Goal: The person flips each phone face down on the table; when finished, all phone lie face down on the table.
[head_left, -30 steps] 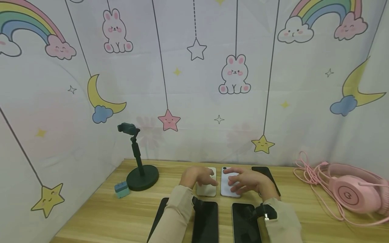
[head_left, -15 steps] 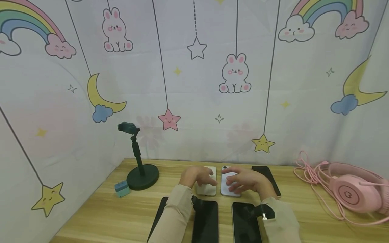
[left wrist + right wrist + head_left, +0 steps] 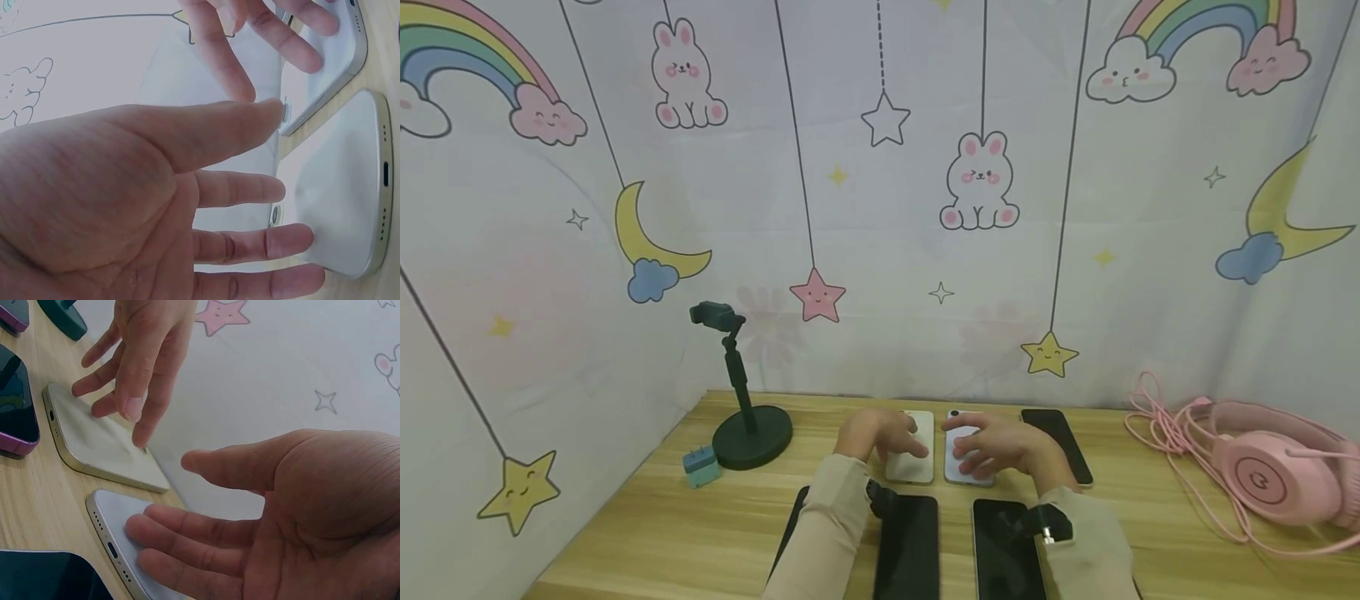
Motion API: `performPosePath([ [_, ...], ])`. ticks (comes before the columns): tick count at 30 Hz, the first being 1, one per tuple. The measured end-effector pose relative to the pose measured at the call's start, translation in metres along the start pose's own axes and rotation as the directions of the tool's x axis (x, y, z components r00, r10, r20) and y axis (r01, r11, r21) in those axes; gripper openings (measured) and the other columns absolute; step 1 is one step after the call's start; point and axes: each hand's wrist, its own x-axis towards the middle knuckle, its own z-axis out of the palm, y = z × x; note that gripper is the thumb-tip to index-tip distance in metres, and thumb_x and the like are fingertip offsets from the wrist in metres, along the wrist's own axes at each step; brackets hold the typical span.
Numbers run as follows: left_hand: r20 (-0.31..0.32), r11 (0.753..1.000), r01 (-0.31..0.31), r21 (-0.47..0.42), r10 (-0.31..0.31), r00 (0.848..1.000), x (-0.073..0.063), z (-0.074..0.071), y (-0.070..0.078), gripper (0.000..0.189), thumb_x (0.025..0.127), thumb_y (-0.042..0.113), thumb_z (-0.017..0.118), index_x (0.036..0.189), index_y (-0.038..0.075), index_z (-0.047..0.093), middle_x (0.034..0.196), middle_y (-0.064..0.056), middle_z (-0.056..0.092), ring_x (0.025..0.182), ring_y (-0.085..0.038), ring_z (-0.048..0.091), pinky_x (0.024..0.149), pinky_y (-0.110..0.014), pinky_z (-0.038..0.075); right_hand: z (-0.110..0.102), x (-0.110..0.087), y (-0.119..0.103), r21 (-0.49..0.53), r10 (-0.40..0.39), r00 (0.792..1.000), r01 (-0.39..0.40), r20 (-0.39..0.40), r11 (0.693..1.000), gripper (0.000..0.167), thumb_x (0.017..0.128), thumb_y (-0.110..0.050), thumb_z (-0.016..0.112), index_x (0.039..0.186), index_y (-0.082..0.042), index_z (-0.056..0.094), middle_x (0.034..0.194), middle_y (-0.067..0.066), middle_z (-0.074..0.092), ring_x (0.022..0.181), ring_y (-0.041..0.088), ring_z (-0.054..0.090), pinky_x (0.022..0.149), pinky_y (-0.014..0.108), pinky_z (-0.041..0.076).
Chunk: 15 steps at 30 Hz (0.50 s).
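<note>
My left hand [image 3: 880, 435] hovers above a cream phone [image 3: 919, 468] lying face down at the back of the table. In the left wrist view its fingers are spread and fairly straight, fingertips near the phone's camera end. To the right, my right hand [image 3: 1011, 447] is held over a pale lavender phone [image 3: 112, 515], also face down. Its thumb stands apart and its fingers reach across the phone's back in the right wrist view. Neither hand grips anything. The right hand partly covers the lavender phone.
Dark phones lie screen up in front: one [image 3: 907, 546] in the middle, one [image 3: 1006, 550] to its right, another [image 3: 788, 529] partly behind the left sleeve. A black phone [image 3: 1067, 437] lies back right. Pink headphones [image 3: 1273, 475], a black stand [image 3: 752, 437] and a blue-green block [image 3: 702, 468] flank them.
My left hand has shifted slightly left, baring more of the cream phone. My right hand has drifted a little left over the lavender phone. The phones have not moved.
</note>
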Motion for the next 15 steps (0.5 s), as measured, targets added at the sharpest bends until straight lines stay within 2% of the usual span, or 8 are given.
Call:
performPosePath([
  [3,0.014,1.0,-0.002,-0.001,0.002,1.0,0.0,0.0,0.001,0.06,0.093,0.047,0.067,0.145,0.02,0.054,0.139,-0.005,0.056,0.093,-0.023,0.067,0.081,-0.044,0.05,-0.004,-0.002,0.001,0.003,0.002,1.0,-0.002,-0.001,1.0,0.045,0.101,-0.008,0.057,0.145,-0.009,0.05,0.11,0.018,0.063,0.092,0.029,0.068,0.081,0.043,0.056],
  [7,0.042,0.999,-0.033,0.011,0.033,0.999,0.003,0.002,0.006,0.059,0.094,0.046,0.067,0.144,0.018,0.055,0.137,-0.006,0.057,0.094,-0.023,0.067,0.085,-0.044,0.05,-0.012,-0.009,0.003,0.004,-0.003,1.0,0.003,-0.005,1.0,0.046,0.1,-0.007,0.056,0.145,-0.006,0.048,0.111,0.019,0.062,0.092,0.029,0.067,0.081,0.044,0.055],
  [11,0.079,0.994,-0.101,0.041,0.098,0.992,0.007,0.005,0.013,0.058,0.095,0.045,0.065,0.144,0.015,0.054,0.135,-0.006,0.058,0.094,-0.022,0.067,0.091,-0.042,0.049,-0.021,-0.016,0.006,0.003,-0.006,1.0,0.006,-0.004,1.0,0.05,0.098,-0.005,0.058,0.147,-0.004,0.045,0.111,0.019,0.061,0.093,0.029,0.066,0.084,0.047,0.054],
  [15,0.085,0.984,-0.159,0.082,0.152,0.985,0.01,0.009,0.022,0.058,0.097,0.043,0.063,0.145,0.012,0.052,0.132,-0.006,0.059,0.089,-0.02,0.065,0.09,-0.039,0.049,-0.031,-0.022,0.011,-0.015,-0.015,1.0,0.015,-0.009,1.0,0.051,0.099,-0.008,0.057,0.148,-0.002,0.043,0.112,0.02,0.06,0.096,0.031,0.066,0.086,0.049,0.054],
])
